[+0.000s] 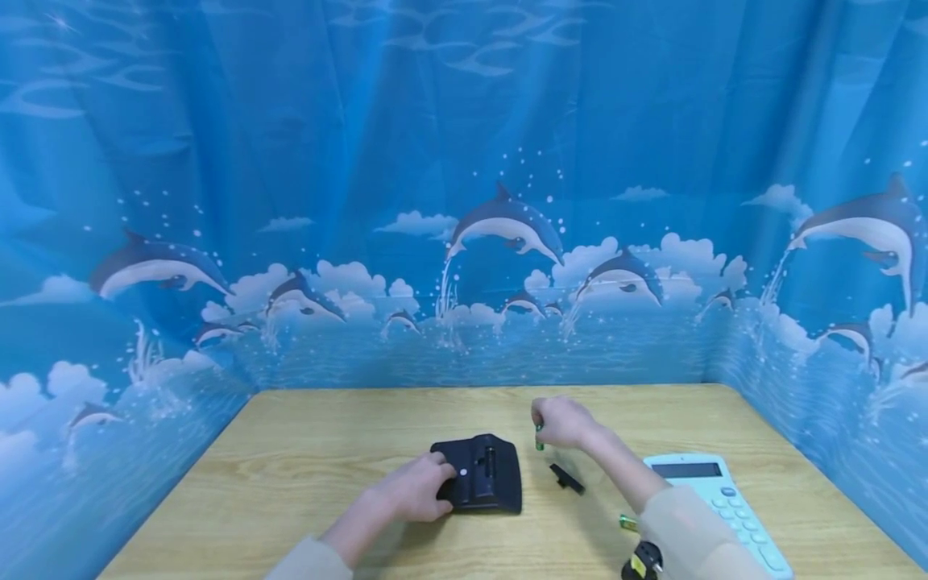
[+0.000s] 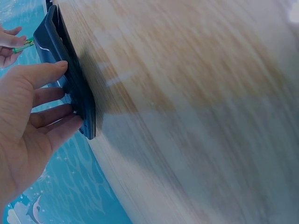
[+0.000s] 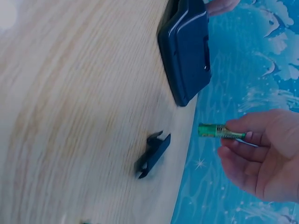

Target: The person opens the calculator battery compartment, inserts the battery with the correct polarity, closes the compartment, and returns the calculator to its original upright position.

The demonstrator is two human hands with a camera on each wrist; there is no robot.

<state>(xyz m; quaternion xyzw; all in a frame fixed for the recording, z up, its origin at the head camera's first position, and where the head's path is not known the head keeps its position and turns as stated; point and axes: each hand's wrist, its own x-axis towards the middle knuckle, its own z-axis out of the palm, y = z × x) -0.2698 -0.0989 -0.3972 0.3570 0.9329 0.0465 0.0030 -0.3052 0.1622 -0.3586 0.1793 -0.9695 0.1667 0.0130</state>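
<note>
A black device (image 1: 484,475) lies back-up on the wooden table (image 1: 304,451), and its battery slot shows open. My left hand (image 1: 416,489) holds the device by its left edge, thumb and fingertips against the casing (image 2: 65,65). My right hand (image 1: 564,421) hovers just right of the device and pinches a green battery (image 1: 540,440) between thumb and fingers. In the right wrist view the battery (image 3: 217,130) points toward the device (image 3: 187,46). A small black battery cover (image 1: 566,478) lies loose on the table between the device and my right forearm.
A light blue calculator (image 1: 714,499) lies at the right near the table's front. A second green battery (image 1: 627,522) rests beside my right sleeve. A blue dolphin-print curtain (image 1: 464,201) closes off the table at the back and both sides.
</note>
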